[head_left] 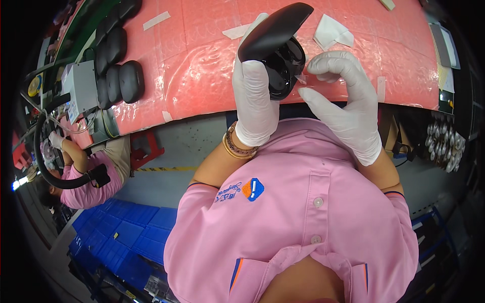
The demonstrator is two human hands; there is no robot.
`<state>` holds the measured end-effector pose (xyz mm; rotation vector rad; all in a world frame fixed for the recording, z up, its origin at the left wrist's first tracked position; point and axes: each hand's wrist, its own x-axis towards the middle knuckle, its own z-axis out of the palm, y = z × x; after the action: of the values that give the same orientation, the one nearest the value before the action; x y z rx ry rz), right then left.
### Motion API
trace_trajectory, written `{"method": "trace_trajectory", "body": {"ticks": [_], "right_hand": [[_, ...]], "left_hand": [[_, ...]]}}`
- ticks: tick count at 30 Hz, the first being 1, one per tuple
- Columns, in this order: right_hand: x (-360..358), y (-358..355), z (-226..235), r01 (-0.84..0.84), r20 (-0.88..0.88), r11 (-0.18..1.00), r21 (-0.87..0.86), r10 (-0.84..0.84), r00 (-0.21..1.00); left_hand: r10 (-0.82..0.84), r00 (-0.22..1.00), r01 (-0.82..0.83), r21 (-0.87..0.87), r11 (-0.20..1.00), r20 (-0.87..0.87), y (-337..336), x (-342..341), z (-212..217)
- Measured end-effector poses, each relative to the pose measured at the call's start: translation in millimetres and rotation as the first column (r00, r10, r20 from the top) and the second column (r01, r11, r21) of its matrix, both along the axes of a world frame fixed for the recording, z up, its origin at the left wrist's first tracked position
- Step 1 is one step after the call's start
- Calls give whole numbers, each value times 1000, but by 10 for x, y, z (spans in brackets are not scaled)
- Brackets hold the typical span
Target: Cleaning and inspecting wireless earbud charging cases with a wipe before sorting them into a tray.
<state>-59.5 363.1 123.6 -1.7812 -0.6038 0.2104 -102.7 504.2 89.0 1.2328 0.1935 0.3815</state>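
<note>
head view: my left hand [255,96], in a white glove, is wrapped around an open black earbud case [277,48] — lid tipped up toward one o'clock, the glossy inner cavity facing my right side. the case sits at about twelve o'clock in the view, held above the edge of the pink bench mat [202,60]. my right hand [346,98], also gloved, is at about one o'clock, just beside the case; thumb and forefinger are pinched narrow on a small clear film tab [302,79] right at the case's rim, the other fingers curled loosely. a row of closed black cases [117,60] lies at ten o'clock on the mat, beside a grey box [81,88]. white paper scraps [331,33] lie at one o'clock. a co-worker's gloved hand [55,140] shows at nine o'clock — well apart from mine.
</note>
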Motion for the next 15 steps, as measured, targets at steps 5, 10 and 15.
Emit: {"method": "trace_trajectory", "body": {"ticks": [5,10,15], "right_hand": [[70,-12,-130,-67,233,997,-27,71,970],[95,-30,-51,-96,-53,995,-15,95,994],[166,-22,-16,-114,-518,993,-15,90,851]], "left_hand": [[12,1000,-12,17,1000,10,-38,16,-12],[-14,1000,13,57,998,12,-25,21,9],[60,994,-80,212,974,96,-91,13,-137]]}}
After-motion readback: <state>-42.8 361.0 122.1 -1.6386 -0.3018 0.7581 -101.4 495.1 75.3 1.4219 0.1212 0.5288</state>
